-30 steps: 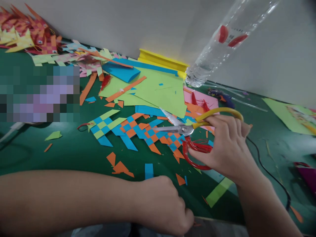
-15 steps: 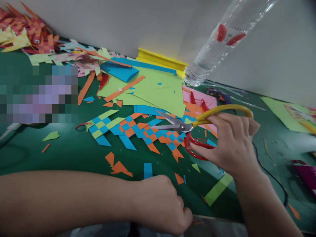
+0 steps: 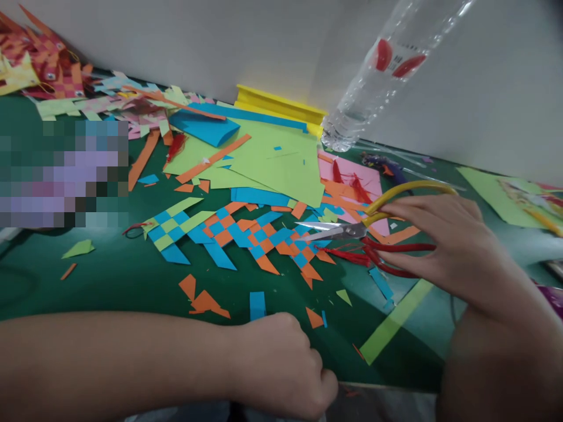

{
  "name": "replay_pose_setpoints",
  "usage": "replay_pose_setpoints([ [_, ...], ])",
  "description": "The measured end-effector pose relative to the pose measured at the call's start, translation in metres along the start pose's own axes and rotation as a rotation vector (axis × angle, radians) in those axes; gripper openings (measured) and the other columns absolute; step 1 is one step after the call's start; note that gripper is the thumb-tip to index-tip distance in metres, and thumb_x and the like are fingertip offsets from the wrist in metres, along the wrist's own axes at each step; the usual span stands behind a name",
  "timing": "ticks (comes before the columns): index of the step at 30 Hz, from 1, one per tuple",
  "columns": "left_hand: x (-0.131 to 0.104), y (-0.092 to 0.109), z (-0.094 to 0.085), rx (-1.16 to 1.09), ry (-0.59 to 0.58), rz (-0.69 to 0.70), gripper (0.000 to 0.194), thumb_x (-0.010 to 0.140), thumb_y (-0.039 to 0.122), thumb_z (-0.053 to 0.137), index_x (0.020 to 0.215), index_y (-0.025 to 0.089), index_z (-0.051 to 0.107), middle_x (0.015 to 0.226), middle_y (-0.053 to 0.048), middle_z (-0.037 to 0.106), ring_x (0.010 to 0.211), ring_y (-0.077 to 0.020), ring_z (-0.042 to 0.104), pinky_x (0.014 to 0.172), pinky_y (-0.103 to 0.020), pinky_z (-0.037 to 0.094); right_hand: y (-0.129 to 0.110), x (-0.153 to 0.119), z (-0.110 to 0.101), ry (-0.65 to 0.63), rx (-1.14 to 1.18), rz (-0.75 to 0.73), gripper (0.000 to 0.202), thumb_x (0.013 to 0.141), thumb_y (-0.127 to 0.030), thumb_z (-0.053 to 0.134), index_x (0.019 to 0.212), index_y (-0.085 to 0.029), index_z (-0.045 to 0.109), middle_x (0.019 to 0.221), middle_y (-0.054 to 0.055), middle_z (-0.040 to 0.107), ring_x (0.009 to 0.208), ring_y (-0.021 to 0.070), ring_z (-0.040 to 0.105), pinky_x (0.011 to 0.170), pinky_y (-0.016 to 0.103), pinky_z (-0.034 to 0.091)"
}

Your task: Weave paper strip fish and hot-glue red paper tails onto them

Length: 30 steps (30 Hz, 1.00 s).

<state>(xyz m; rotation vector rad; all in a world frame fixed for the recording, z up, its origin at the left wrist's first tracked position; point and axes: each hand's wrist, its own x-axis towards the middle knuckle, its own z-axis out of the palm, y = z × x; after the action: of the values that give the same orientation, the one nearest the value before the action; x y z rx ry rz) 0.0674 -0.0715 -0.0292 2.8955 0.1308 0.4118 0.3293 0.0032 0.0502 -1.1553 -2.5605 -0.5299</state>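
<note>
My right hand (image 3: 444, 240) grips a pair of scissors (image 3: 352, 230) with one yellow and one red handle. The slightly parted blades point left, over the right end of a row of woven paper fish (image 3: 259, 237). Blue and orange checks cover most of the row; blue and light green ones are at its left end. A red tassel (image 3: 347, 255) lies under the scissors beside the fish. My left hand (image 3: 285, 366) is closed in a fist at the table's front edge, its fingertips turned out of sight, so whatever it may hold is hidden.
Green paper sheets (image 3: 281, 167) lie behind the fish, before a yellow strip (image 3: 281, 111). A clear plastic bottle (image 3: 373, 82) leans at the wall. Orange scraps (image 3: 204, 299) and a green strip (image 3: 396, 322) lie on the green table. Red and orange paper fish (image 3: 57, 70) are piled back left.
My right hand and the scissors have moved right, and the blades are a little closer together. More of the red tassel shows. My left fist stays at the front edge.
</note>
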Motion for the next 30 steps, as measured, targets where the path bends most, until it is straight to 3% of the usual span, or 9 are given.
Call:
replay_pose_setpoints([
  [9,-0.0005,0.002,-0.0015,0.0,-0.003,0.005,0.018,0.072,0.019,0.068,0.063,0.016,0.052,0.048,0.002,0.053,0.039,-0.0136,0.05,0.031,-0.029,0.022,0.0001,-0.0033,0.0006,-0.148,0.088,-0.002,0.039,0.087,-0.047,0.055,0.119,-0.024,0.054,0.111,0.009,0.064,0.101,0.0278,0.058,0.083,0.042,0.043],
  [21,-0.0003,0.0008,-0.0027,0.0,0.005,0.007,0.018,0.07,0.02,0.069,0.063,0.016,0.053,0.048,0.002,0.053,0.039,-0.0141,0.049,0.031,-0.029,0.021,0.0036,-0.0053,0.0051,-0.155,0.103,-0.026,0.035,0.088,-0.037,0.057,0.119,-0.02,0.056,0.114,0.012,0.064,0.102,0.0281,0.058,0.084,0.042,0.044],
  [30,-0.0001,0.0006,-0.0015,0.006,-0.011,0.007,0.017,0.073,0.019,0.067,0.064,0.017,0.052,0.049,0.002,0.054,0.04,-0.014,0.051,0.031,-0.029,0.021,0.0043,-0.0073,0.0041,-0.181,0.09,-0.011,0.033,0.092,-0.039,0.051,0.118,-0.02,0.056,0.114,0.013,0.065,0.105,0.0289,0.058,0.083,0.043,0.044],
])
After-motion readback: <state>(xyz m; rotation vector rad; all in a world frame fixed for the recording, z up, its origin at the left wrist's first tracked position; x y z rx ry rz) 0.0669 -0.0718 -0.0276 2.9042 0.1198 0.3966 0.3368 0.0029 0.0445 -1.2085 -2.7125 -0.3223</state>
